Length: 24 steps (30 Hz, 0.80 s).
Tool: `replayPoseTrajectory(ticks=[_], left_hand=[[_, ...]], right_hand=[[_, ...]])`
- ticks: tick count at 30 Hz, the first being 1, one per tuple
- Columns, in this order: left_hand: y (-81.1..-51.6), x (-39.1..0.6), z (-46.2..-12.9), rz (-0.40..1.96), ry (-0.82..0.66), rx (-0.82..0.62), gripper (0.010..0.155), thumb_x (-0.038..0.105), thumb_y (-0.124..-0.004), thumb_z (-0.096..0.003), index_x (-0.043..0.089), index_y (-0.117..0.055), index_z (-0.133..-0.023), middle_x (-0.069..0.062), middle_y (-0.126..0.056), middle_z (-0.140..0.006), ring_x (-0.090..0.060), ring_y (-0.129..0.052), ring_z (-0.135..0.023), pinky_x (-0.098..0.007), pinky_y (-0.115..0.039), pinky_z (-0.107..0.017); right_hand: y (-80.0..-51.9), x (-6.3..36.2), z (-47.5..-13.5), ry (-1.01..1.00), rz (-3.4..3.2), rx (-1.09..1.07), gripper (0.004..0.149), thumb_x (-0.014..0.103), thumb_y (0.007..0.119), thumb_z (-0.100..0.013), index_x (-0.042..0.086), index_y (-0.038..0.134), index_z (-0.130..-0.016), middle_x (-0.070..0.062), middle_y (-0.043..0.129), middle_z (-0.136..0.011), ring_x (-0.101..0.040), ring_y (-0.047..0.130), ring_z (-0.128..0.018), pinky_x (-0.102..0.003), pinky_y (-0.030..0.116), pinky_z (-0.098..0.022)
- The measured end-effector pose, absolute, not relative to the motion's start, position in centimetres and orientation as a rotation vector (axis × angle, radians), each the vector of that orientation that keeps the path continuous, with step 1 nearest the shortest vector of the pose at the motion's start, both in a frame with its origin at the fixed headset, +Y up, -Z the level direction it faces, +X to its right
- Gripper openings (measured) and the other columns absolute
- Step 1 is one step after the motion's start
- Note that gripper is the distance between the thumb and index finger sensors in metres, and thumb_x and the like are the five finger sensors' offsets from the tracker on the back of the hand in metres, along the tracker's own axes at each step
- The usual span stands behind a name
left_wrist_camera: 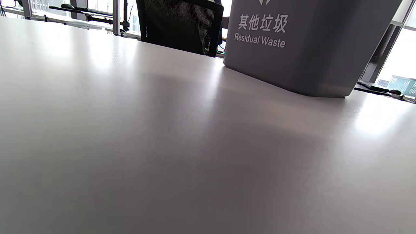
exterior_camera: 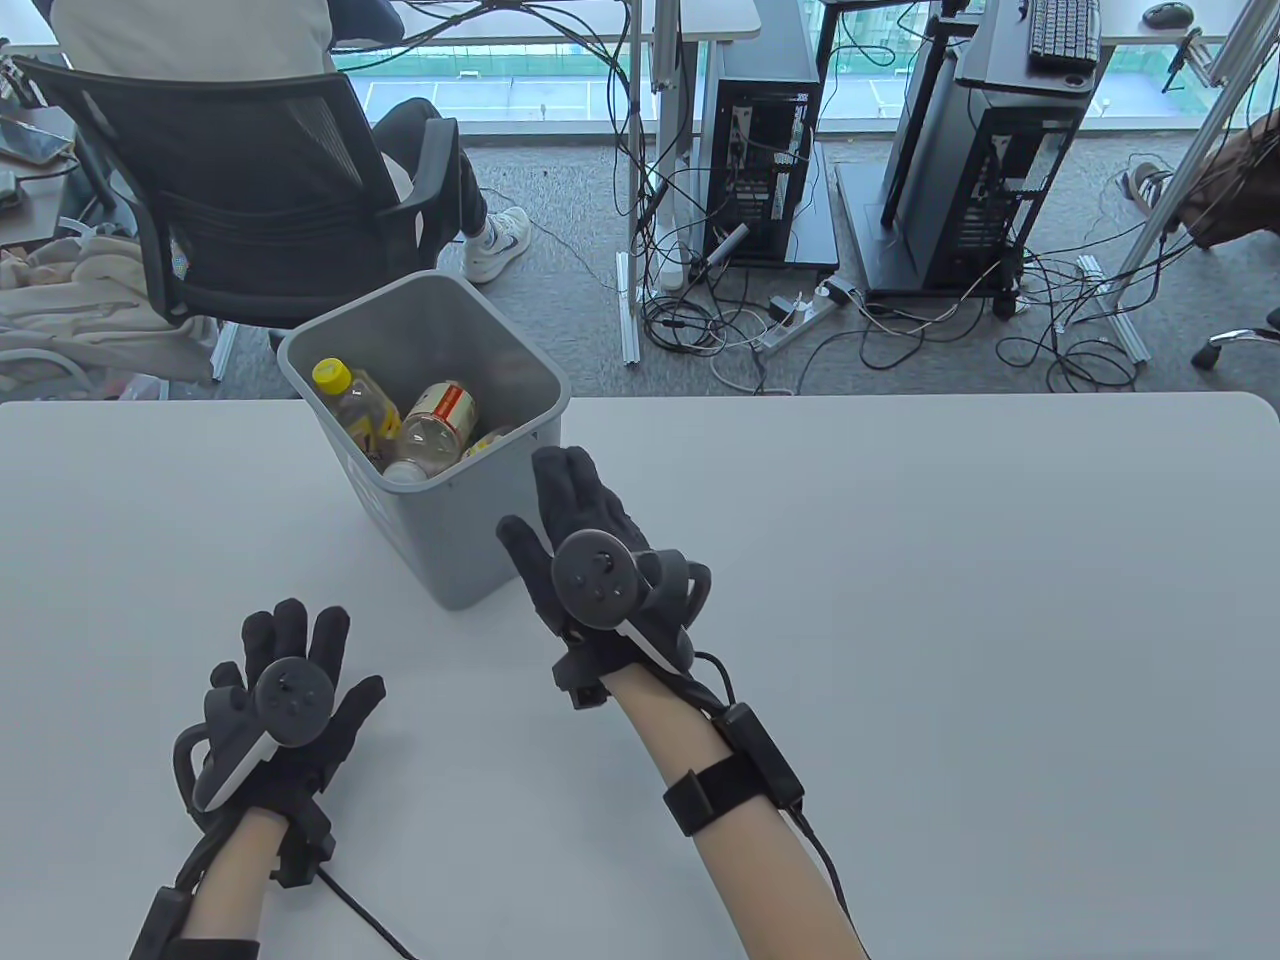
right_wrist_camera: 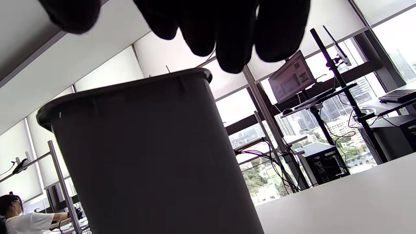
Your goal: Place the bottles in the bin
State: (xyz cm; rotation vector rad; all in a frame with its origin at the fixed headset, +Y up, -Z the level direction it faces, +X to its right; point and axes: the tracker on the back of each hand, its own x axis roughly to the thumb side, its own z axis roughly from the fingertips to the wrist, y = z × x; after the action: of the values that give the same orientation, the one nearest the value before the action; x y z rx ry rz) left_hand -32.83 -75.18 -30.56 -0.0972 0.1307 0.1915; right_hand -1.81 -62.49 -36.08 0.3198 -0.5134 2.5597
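A grey bin stands on the white table near its far edge. Inside lie a yellow-capped bottle, a clear bottle with a red-and-white label, and part of another bottle. My right hand is open and empty, fingers extended, just right of the bin's near corner. My left hand lies open and empty on the table, nearer me and left of the bin. The left wrist view shows the bin's labelled wall; the right wrist view shows the bin's side under my fingertips.
The white table stretches to the right and left of the bin. Beyond its far edge are an office chair with a seated person, computer towers and floor cables.
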Motion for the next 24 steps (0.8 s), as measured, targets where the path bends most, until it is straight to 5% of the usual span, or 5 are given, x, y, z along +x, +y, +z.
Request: replayPoseTrajectory(ticks=[9, 16, 24], left_hand=[[-74.4, -31.8, -30.0, 0.2, 0.08, 0.018, 0.08, 0.071, -0.049, -0.0498, 0.037, -0.023, -0.117, -0.001, -0.012, -0.129, -0.033, -0.01, -0.121, -0.067, -0.024, -0.084], [-74.7, -30.8, -30.0, 0.142, 0.062, 0.018, 0.08, 0.072, -0.048, -0.0495, 0.037, -0.023, -0.117, -0.001, -0.012, -0.129, -0.034, -0.012, -0.121, -0.067, -0.027, -0.084], [-74.8, -30.7, -29.9, 0.138, 0.061, 0.009, 0.081, 0.072, -0.048, -0.0493, 0.037, -0.022, -0.117, -0.001, -0.011, -0.129, -0.034, -0.011, -0.121, -0.067, -0.026, -0.084]], right_hand=[[-68.9, 5.8, -31.3, -0.426, 2.787, 0.317, 0.069, 0.055, 0.06, -0.058, 0.027, 0.039, -0.117, -0.008, 0.038, -0.124, -0.037, 0.042, -0.111, -0.06, 0.046, -0.078], [-72.0, 11.5, -31.1, -0.402, 2.918, 0.192, 0.069, 0.055, 0.06, -0.057, 0.03, 0.034, -0.116, -0.003, 0.032, -0.125, -0.032, 0.034, -0.114, -0.059, 0.038, -0.081], [-73.5, 10.8, -31.2, -0.316, 2.971, 0.219, 0.071, 0.056, 0.059, -0.056, 0.03, 0.031, -0.116, -0.003, 0.027, -0.125, -0.032, 0.028, -0.114, -0.059, 0.034, -0.081]])
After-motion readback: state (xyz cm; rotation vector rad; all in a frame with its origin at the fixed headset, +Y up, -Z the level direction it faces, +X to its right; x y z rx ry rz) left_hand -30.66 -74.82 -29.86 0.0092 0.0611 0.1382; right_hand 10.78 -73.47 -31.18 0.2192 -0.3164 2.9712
